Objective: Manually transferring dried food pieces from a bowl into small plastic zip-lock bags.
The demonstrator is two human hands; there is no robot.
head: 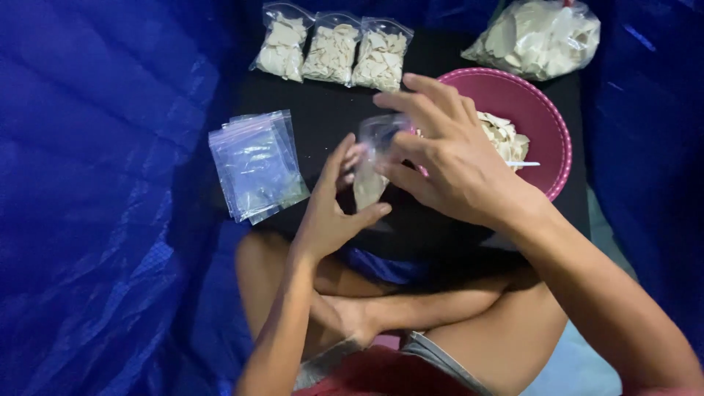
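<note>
Blue tarpaulin (95,220) surrounds a small black counter (330,110) set over the person's crossed legs. The left hand (330,209) and right hand (455,165) meet above it, their fingers (411,110) clamped on a small clear bag (374,158) partly filled with pale chips. Just behind the right fingers sits a pink plate (539,110) of loose chips with a white spoon. Left of the left fingers lies a stack of empty bags (257,165); beyond the fingertips stand three filled bags (331,53) and a large bag (539,37).
</note>
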